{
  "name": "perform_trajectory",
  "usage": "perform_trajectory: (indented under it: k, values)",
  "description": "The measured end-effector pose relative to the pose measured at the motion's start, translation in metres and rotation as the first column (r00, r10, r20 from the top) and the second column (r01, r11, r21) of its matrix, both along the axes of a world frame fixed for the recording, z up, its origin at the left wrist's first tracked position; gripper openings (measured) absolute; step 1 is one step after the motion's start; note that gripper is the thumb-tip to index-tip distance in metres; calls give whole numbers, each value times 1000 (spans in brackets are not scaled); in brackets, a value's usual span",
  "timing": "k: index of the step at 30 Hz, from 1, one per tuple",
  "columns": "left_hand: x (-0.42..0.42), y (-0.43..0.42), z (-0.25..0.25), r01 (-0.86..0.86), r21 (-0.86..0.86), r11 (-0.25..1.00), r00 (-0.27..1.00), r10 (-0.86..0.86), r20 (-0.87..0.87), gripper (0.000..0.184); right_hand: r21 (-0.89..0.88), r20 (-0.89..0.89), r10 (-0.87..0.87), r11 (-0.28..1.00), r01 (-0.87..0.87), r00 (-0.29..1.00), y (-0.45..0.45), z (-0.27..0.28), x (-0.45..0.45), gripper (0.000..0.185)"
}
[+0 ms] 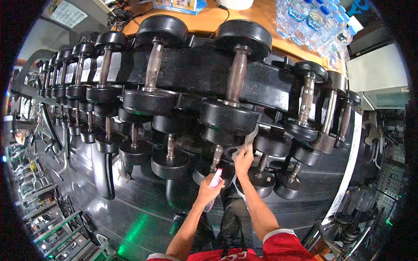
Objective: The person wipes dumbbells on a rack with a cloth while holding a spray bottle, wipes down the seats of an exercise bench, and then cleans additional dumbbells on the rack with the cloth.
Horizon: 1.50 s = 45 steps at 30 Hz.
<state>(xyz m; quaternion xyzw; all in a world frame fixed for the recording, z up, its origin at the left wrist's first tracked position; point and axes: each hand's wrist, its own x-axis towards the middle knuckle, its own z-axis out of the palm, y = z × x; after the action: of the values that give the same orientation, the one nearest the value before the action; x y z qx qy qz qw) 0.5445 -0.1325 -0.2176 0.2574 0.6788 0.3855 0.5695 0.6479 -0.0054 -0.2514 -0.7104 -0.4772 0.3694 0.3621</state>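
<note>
My left hand (210,189) is wrapped round a spray bottle (217,177) with a pink and white head; most of its body is hidden by my fingers. Higher and to the right, my right hand (244,161) is closed on a pale cloth (251,135). The cloth lies against or close beside the lower head of a large black dumbbell (236,78) on the upper tier; whether it touches, I cannot tell. Just beyond my left hand is the metal handle of a lower-tier dumbbell (216,157).
A long black rack (265,85) bears two rows of dumbbells, reaching far left. Behind it, a wooden desk (204,19) holds several water bottles (311,24). Dark floor (143,209) lies below, with a green light patch. Gym equipment (56,222) stands at lower left.
</note>
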Motion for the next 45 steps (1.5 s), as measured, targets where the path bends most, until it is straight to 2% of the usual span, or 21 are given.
perform_trajectory:
  k: [1, 3, 4, 5, 6, 7, 8, 9, 11, 13, 14, 15, 18, 22, 23, 25, 26, 29, 34, 41, 45]
  values:
    - [0, 1, 0, 0, 1, 1000, 1000, 0, -1, 11, -115, -72, -97, 989, 88, 993, 5, 9, -4, 42]
    - [0, 0, 1, -4, 26, 1000, 1000, 4, -9, 11, -147, -90, -120, 983, 106, 989, 5, 6, -1, 41]
    - [0, -1, -1, -5, 27, 1000, 1000, 5, -9, 11, 96, 128, 52, 993, -64, 990, 8, 11, 1, 39]
    - [0, -1, -2, 12, 48, 999, 999, -10, -39, 11, 289, 371, 162, 916, -279, 914, 12, 16, 1, 36]
    - [0, -2, -4, 29, 65, 997, 997, -24, -69, 11, 299, 416, 222, 882, -363, 882, 19, 20, 1, 36]
    - [0, -2, -6, 27, 63, 998, 997, -23, -70, 11, 298, 415, 224, 882, -365, 882, 31, 22, 0, 36]
    - [0, -3, -8, 33, 57, 998, 997, -29, -68, 13, 28, 439, 372, 904, -426, 818, 45, 21, 3, 36]
    - [0, -5, -8, 39, 51, 998, 997, -36, -67, 14, -243, 419, 516, 856, -456, 747, 61, 20, 8, 37]
    - [-2, -4, -4, 53, 18, 998, 998, -52, -28, 19, -343, 193, 594, 787, -513, 781, 105, -57, 37, 43]
    - [-4, 2, 8, 69, -11, 998, 998, -69, 10, 25, -757, 222, 852, 457, -467, 473, 148, -141, 76, 37]
    - [-5, 7, 19, 15, -41, 999, 999, -13, 42, 20, -768, 241, 866, 446, -459, 438, 154, -121, 70, 38]
    - [-5, 10, 25, -39, -73, 997, 996, 44, 73, 16, -725, 271, 851, 488, -486, 450, 157, -102, 62, 38]
    - [-9, 12, 40, 36, -1, 999, 998, -36, 48, 14, -558, 259, 834, 541, -629, 488, 156, -45, 43, 40]
    - [-12, 16, 66, 36, 83, 996, 986, -49, 159, 12, -282, 46, 848, 518, -807, 528, 140, -3, 41, 43]
    - [-13, 18, 71, 35, 80, 996, 987, -47, 153, 12, -278, 42, 849, 516, -810, 527, 139, -12, 46, 43]
    - [-12, 20, 80, 13, 106, 994, 986, -30, 166, 12, -98, 273, 825, 536, -838, 496, 140, -32, 58, 34]
    - [-13, 20, 81, 6, 128, 992, 985, -28, 172, 12, -373, 361, 846, 517, -770, 393, 151, 4, 48, 27]
    - [-13, 21, 89, 12, 155, 988, 989, -35, 145, 12, -545, 453, 818, 568, -617, 353, 173, -6, 37, 27]
    - [-14, 16, 87, 33, 149, 988, 994, -48, 101, 13, -509, 432, 817, 570, -645, 381, 175, -9, 10, 29]
    - [-15, 9, 87, 76, 130, 989, 996, -81, 39, 14, -392, 364, 868, 471, -791, 337, 154, 31, -35, 32]
    - [-18, -2, 86, 64, 80, 995, 994, -71, 87, 14, -319, 313, 895, 414, -852, 318, 128, 62, -41, 34]
